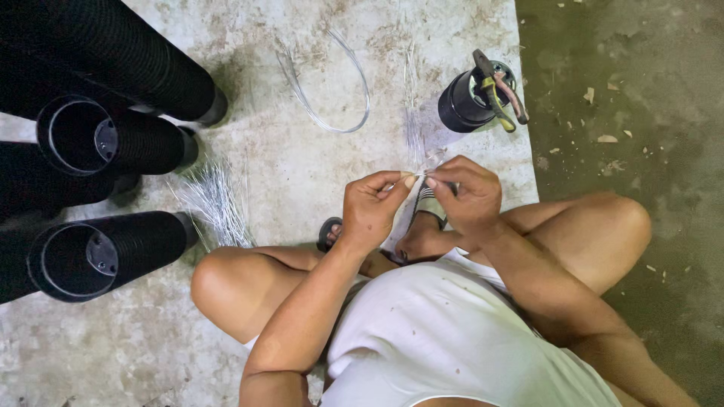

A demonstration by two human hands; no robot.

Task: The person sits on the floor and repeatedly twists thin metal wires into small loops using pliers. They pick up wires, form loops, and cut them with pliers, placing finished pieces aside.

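Note:
My left hand (371, 207) and my right hand (466, 194) meet in front of me, fingertips pinched together on thin clear strands (414, 136) that run up and away across the floor. Both hands are closed on the strands. I sit cross-legged on the concrete floor (302, 173), with my knees out to either side and a sandalled foot below the hands.
Several black ribbed tubes (113, 139) lie at the left, open ends facing me. A bundle of cut clear strands (213, 200) lies beside them, and a loose loop of strand (332, 105) farther out. A black cup (467, 102) holds pliers (498, 90). Darker floor lies right.

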